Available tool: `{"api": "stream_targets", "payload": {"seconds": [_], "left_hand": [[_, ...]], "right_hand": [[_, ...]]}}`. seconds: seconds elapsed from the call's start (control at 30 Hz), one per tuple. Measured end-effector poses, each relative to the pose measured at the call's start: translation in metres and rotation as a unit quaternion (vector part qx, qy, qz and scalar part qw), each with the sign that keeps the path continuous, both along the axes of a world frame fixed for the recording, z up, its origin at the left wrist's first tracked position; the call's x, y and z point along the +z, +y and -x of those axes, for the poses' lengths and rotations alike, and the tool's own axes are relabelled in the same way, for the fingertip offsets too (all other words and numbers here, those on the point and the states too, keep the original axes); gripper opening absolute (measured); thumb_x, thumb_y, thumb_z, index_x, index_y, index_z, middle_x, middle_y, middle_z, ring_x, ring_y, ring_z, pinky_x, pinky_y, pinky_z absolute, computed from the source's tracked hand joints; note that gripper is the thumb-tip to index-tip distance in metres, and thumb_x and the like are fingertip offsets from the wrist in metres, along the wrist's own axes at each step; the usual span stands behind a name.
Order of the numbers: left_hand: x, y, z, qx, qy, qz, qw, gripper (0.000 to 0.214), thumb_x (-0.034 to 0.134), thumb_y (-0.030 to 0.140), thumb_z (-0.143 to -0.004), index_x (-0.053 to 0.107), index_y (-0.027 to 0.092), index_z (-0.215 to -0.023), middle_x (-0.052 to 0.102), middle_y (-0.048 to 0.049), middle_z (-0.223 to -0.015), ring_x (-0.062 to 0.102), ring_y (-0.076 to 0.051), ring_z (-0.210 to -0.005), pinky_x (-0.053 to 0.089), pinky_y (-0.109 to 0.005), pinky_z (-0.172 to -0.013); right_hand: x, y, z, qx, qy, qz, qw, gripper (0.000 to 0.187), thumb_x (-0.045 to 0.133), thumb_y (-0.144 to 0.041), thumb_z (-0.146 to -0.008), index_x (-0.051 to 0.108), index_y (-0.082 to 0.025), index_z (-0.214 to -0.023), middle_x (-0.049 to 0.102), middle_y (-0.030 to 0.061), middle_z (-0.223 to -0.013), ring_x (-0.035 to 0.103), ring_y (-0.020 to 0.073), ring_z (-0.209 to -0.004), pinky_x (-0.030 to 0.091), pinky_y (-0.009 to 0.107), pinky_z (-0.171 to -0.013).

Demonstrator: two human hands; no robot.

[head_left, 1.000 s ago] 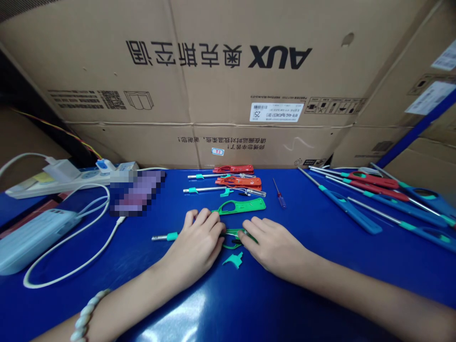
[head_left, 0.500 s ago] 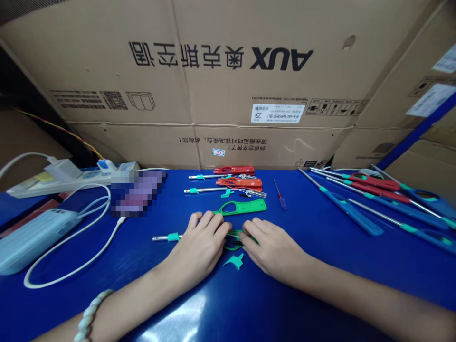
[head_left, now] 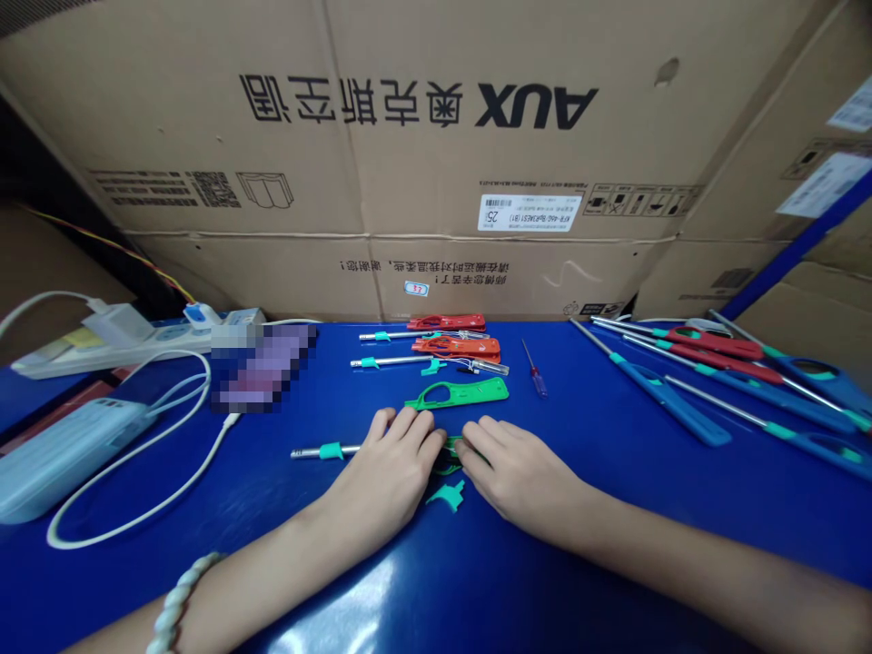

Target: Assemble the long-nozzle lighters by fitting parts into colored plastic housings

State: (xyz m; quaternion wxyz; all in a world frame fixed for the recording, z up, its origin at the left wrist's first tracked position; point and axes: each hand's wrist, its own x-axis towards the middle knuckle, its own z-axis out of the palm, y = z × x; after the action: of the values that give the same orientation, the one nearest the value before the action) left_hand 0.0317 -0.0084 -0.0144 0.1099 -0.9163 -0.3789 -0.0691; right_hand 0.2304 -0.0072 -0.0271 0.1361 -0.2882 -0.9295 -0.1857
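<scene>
"So, where is the piece being worked on?"

"On the blue table (head_left: 545, 609), between the two hands: a green casing half (head_left: 454, 443), mostly covered by fingers. A metal tube (head_left: 312, 452) with a teal collar (head_left: 331, 451) runs in under the left hand (head_left: 401, 461)."

"And how are the hands set?"

"Both are palm down, fingers bent, near each other. The left one's fingertips are hidden, so I can't tell whether it pinches anything. The right hand (head_left: 516, 463) curls over the casing's other end; how far its fingers close, or on what, I can't tell either."

"Which step is this, then?"

"I'd judge it's settling parts inside that half. A loose teal piece (head_left: 447, 495) lies just on the near side, and a second green half (head_left: 473, 393) lies beyond the hands."

"What does the next move call for?"

"Probably a light touch: steadying the casing while the fingers shift, without nudging the tube askew"
</scene>
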Motion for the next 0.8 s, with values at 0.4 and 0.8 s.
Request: {"api": "stream_targets", "payload": {"seconds": [0.4,0.8], "left_hand": [[-0.0033,-0.0035,0.0007,-0.030,0.041,-0.047,0.998,0.026,0.047,0.007,-0.085,0.058,0.009,-0.108,0.058,-0.0117,-0.102,0.047,-0.027,-0.090,0.035,-0.038,-0.078],[-0.0021,-0.0041,-0.0001,-0.024,0.020,-0.017,0.999,0.027,0.043,0.006,-0.085,0.058,0.008,-0.108,0.058,-0.0132,-0.102,0.047,-0.028,-0.091,0.034,-0.040,-0.078]], "right_hand": [[-0.0011,-0.0001,0.0001,0.003,0.011,-0.003,1.000,0.016,0.048,-0.008,-0.087,0.063,-0.010,-0.089,0.058,0.0094,-0.086,0.050,0.0219,-0.076,0.042,0.033,-0.062],[0.0008,0.0005,-0.0004,-0.014,0.019,0.019,1.000,0.015,0.048,-0.012,-0.088,0.063,-0.010,-0.091,0.058,0.0094,-0.084,0.051,0.0212,-0.074,0.044,0.032,-0.062]]}}
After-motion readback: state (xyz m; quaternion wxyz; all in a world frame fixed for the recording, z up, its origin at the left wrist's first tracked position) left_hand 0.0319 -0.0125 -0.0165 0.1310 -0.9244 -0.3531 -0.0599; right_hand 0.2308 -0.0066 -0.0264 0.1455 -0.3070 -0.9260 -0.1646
